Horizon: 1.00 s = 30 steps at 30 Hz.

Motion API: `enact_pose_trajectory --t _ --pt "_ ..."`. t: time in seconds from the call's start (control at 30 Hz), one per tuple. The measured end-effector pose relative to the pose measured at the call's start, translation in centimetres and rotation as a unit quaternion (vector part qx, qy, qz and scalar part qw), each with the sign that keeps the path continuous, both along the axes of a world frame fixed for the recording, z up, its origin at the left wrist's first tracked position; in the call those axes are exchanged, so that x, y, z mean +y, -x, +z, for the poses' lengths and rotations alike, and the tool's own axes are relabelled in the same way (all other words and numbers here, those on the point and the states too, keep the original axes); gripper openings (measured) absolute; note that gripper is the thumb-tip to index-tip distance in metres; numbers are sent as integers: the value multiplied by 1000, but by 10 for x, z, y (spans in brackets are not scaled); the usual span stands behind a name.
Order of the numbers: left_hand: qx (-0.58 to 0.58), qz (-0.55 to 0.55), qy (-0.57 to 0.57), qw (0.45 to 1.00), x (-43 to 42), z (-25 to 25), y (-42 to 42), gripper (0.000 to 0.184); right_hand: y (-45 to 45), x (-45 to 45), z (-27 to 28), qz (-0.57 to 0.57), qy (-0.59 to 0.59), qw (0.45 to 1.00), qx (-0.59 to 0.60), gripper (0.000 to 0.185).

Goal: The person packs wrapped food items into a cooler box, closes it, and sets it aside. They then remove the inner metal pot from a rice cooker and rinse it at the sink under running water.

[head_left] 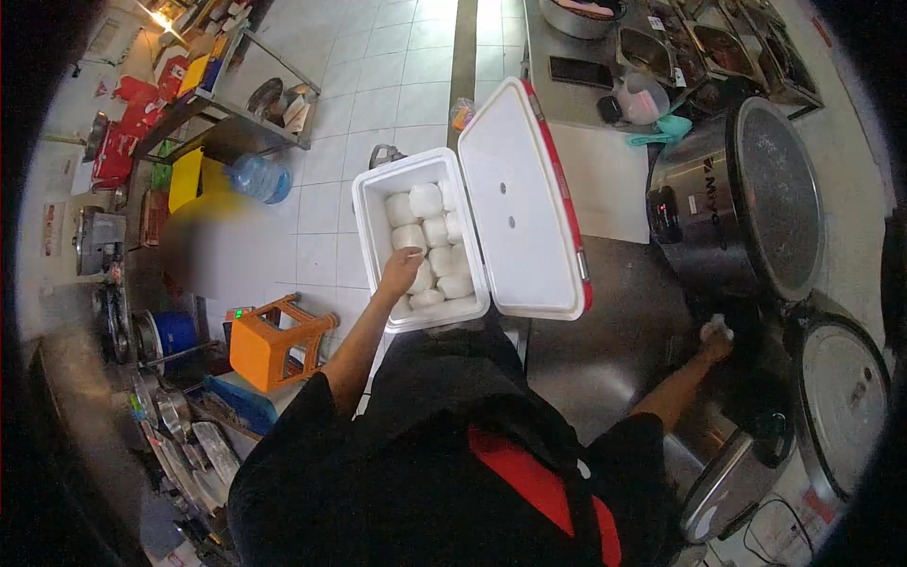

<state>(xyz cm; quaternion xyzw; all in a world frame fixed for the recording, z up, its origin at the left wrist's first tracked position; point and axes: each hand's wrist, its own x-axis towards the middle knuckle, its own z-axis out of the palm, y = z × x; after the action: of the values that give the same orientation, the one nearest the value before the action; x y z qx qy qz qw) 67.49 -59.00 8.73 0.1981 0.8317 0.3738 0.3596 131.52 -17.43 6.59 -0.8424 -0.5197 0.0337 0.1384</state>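
Note:
A white cooler box (pixel 363 213) stands in front of me with its red-edged lid (pixel 520 203) swung open to the right. Several rounded white packets (pixel 426 199) fill it. My left hand (pixel 402 272) reaches inside, fingers curled together against a white packet (pixel 408 237) at the left side. On the right, my right hand (pixel 716 342) is closed around a small crumpled white thing (pixel 721 326), perhaps cloth or plastic. That hand is over the steel counter, beside the large steel cookers, and its fingers are partly hidden.
A large steel cooker (pixel 704 203) stands at the right, with another round lid (pixel 844 402) below it. The steel counter (pixel 586 350) holds a phone (pixel 580 72) and food trays farther back. An orange stool (pixel 274 342) and a water bottle (pixel 260 180) stand left.

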Motion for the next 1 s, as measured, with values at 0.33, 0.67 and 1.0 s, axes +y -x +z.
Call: enact_pose_trajectory --t 0.33,0.67,1.0 --pt "14 -27 5 1000 -42 -2 9 36 72 -45 4 32 24 997 67 52" --pt "-314 30 -232 920 -7 104 -31 41 296 -238 199 230 -33 815 531 45" --pt "-538 78 -209 813 -62 44 40 60 579 -423 130 572 107 728 363 49"
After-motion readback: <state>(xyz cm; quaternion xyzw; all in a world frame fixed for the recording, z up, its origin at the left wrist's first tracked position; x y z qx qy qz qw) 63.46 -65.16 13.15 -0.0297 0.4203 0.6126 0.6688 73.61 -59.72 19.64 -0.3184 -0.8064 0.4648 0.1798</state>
